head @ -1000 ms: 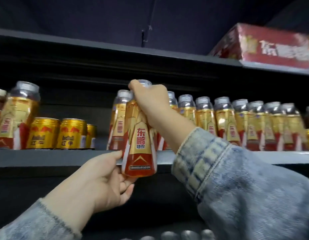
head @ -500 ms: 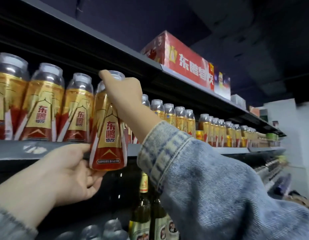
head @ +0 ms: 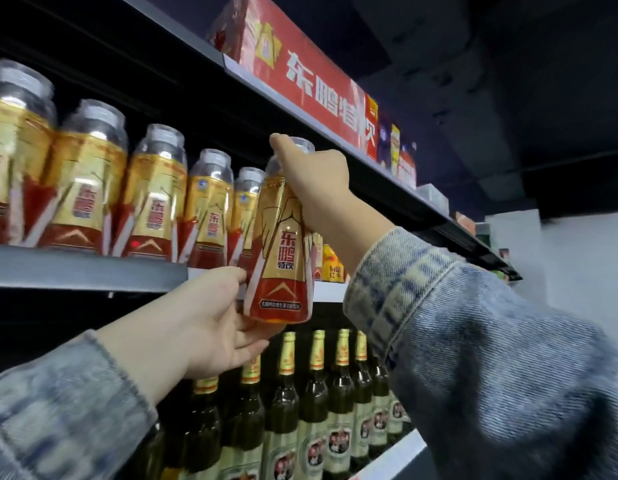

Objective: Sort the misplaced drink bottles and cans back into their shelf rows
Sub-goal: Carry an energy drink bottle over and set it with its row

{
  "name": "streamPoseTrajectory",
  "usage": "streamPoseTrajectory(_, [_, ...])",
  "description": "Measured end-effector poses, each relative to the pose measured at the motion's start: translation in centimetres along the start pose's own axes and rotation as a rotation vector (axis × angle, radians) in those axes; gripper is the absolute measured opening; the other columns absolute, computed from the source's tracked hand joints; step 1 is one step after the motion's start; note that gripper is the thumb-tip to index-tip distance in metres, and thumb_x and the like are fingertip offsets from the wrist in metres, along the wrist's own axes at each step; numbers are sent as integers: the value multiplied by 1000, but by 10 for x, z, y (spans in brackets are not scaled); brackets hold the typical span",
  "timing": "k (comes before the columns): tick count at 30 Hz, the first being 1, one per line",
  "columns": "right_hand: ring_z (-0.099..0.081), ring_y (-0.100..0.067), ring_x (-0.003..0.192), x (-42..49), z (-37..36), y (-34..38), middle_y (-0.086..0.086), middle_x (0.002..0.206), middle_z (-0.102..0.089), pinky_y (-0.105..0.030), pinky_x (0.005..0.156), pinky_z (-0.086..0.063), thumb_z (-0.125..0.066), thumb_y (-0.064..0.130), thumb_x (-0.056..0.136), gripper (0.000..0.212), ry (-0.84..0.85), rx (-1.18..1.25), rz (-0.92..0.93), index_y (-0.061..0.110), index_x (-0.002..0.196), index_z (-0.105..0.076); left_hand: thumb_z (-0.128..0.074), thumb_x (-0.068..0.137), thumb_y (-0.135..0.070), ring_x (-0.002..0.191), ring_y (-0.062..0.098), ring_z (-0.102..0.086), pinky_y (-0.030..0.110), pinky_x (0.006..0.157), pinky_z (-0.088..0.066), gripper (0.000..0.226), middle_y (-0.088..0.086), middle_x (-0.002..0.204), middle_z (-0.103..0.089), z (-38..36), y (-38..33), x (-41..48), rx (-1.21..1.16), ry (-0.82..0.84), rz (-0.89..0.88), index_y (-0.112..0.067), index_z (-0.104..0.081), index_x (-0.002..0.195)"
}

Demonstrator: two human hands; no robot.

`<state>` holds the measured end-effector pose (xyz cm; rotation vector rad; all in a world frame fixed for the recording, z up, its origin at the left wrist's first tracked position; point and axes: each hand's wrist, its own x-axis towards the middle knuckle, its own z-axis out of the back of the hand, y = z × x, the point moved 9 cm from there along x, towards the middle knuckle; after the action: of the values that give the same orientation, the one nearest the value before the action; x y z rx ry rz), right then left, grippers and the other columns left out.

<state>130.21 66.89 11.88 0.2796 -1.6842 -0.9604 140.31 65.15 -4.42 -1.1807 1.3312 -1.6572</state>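
While looking up at the shelves, curled the left hand [head: 203, 323] under and around the base of a gold-and-red drink bottle [head: 281, 265]; gripped its neck with the right hand [head: 314, 178]. Held it upright before the shelf edge [head: 86, 268], beside the matching bottle row [head: 151, 192]. Showed a red carton [head: 300, 74] above, farther back.

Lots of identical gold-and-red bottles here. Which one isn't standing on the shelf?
The front bottle, held before the shelf edge: right hand grips its neck, left hand holds its base. The other bottles stand on the shelf.
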Motion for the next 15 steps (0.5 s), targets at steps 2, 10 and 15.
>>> streamPoseTrajectory(2, [-63, -20, 69, 25, 23, -21, -3, 72, -57, -30, 60, -52, -70, 43, 73, 44, 17, 1, 10, 7, 96, -61, -34, 97, -42, 93, 25, -64, 38, 84, -45, 41, 16, 99, -71, -29, 6, 31, -34, 29, 30, -11, -56, 113])
streamPoseTrajectory(10, [-68, -22, 73, 138, 86, -84, -6, 80, -66, -34, 70, -58, -71, 43, 72, 34, 84, 9, 70, 12, 83, -62, -42, 94, -19, 65, 15, -60, 22, 50, -48, 19, 4, 80, -67, -89, -93, 126, 911, -655, -488, -15, -60, 89])
streamPoseTrajectory(15, [-65, -20, 81, 179, 114, -114, 0, 76, -59, -33, 73, -56, -70, 41, 77, 30, 64, 62, 84, 24, 67, -48, -38, 94, -34, 126, 23, -42, 43, 105, -29, 34, 5, 124, -58, -132, -130, 203, 1848, -715, -639, -14, -57, 114])
